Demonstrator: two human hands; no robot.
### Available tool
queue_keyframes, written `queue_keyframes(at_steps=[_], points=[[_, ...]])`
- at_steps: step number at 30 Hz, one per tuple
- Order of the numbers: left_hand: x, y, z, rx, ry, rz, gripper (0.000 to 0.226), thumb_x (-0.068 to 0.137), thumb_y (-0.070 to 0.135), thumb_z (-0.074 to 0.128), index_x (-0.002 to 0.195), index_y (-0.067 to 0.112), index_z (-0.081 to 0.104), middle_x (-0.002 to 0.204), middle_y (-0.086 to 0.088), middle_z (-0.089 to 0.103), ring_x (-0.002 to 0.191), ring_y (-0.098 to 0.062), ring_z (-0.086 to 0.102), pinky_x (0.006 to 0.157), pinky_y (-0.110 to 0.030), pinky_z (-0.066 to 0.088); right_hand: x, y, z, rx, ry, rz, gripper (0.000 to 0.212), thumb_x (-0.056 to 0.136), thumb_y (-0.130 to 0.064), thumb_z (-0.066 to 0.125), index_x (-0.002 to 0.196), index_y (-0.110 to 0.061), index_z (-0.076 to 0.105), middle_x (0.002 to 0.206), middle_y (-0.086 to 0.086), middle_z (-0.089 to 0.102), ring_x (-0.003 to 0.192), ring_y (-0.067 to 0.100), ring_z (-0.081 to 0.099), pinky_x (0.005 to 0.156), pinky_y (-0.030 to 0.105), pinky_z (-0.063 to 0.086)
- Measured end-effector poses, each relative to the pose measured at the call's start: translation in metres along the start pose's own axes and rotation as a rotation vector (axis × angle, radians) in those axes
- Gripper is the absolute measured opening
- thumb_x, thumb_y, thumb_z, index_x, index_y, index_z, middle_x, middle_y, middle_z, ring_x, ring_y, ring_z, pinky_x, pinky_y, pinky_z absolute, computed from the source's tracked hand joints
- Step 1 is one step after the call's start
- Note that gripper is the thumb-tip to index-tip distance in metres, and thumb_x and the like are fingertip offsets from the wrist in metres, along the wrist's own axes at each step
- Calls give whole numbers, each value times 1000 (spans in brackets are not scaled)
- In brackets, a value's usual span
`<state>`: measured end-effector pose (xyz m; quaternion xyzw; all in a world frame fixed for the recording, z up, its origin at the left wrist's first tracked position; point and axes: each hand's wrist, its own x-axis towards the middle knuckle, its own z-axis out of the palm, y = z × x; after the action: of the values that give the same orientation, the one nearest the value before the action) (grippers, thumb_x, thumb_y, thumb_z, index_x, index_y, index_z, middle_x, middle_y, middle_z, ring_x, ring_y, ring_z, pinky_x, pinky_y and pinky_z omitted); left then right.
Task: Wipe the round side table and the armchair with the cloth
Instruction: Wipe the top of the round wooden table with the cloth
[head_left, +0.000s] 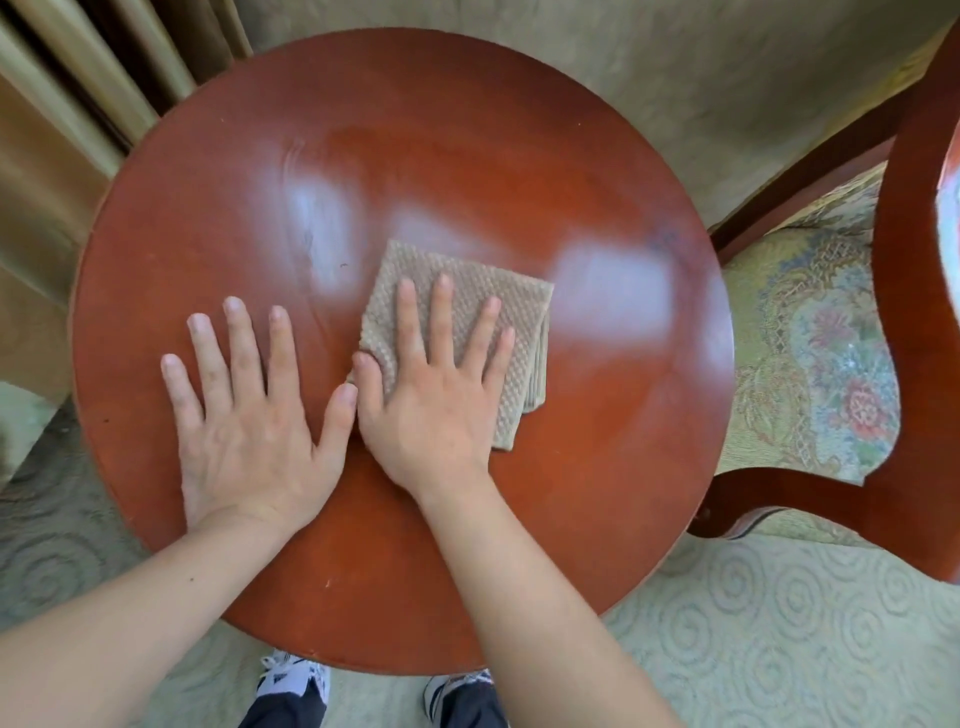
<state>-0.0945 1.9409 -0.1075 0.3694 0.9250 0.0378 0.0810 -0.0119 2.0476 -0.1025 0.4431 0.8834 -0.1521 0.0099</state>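
A round, glossy red-brown side table fills the middle of the view. A folded beige waffle-weave cloth lies flat near its centre. My right hand presses down on the cloth with straight, spread fingers. My left hand rests flat on the bare tabletop just left of it, thumb touching the right hand's thumb. The armchair stands at the right, with a red-brown wooden frame and a floral upholstered seat.
Gold-brown curtains hang at the left behind the table. Pale patterned carpet covers the floor. My two shoes show under the table's near edge. The armchair's arm almost touches the table's right rim.
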Motion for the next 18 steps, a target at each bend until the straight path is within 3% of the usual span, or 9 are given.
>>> queue_keyframes(at_steps=[8, 12, 18], points=[[0, 3, -6, 13, -42, -13, 86, 96, 68, 4, 161, 11, 5, 169, -21, 2, 155, -41, -3, 124, -61, 2, 140, -10, -28, -22, -76, -30, 60, 103, -47, 20, 159, -33, 3, 169, -3, -5, 150, 41, -17, 121, 53, -12], [0, 3, -8, 7, -53, -20, 86, 96, 67, 2, 161, 11, 4, 169, -21, 0, 155, -41, -4, 124, -62, 2, 105, -6, -24, -11, -62, -64, 59, 104, -45, 21, 159, -33, 4, 169, -2, -5, 151, 39, -18, 120, 54, -12], [1, 3, -7, -5, -47, -7, 86, 96, 67, 2, 161, 10, 5, 169, -21, 1, 156, -41, -3, 124, -62, 3, -30, 4, -1, 9, -7, -50, 63, 103, -50, 28, 159, -30, 8, 169, 3, 1, 152, 39, -14, 121, 59, 0]])
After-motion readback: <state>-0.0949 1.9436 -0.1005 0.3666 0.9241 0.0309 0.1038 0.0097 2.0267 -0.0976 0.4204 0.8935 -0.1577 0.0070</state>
